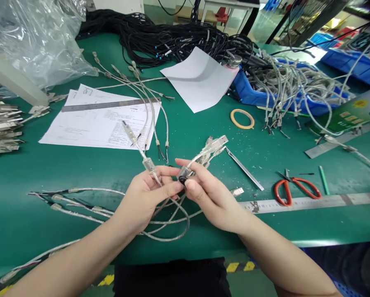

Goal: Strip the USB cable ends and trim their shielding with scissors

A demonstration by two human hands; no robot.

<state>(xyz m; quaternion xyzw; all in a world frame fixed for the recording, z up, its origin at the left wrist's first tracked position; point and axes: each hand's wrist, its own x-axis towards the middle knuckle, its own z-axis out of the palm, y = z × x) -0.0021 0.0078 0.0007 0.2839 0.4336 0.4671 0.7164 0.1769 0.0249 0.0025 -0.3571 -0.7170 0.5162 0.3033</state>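
Note:
My left hand (pixel 144 198) is closed around a clear-jacketed USB cable (pixel 140 152); its plug points up and away to the left. A clear lump on this cable sits just above my fingers. My right hand (pixel 212 194) grips another USB cable (pixel 195 158) by its clear lump, with the metal plug (pixel 219 142) pointing to the upper right. More plugs bunch behind it. Between my two thumbs shows a small black round part (pixel 182 179), its kind unclear. Grey cables (pixel 172 238) loop on the table beneath both hands, with stripped wire ends at the left.
Orange-handled scissors (pixel 286 192), a craft knife (pixel 245 169) and a steel ruler (pixel 302 203) lie to the right. Beyond them are a tape roll (pixel 242 119) and a blue bin (pixel 249 94) of cables. Printed papers (pixel 79 128) lie left; black cables (pixel 172 39) heap at the back.

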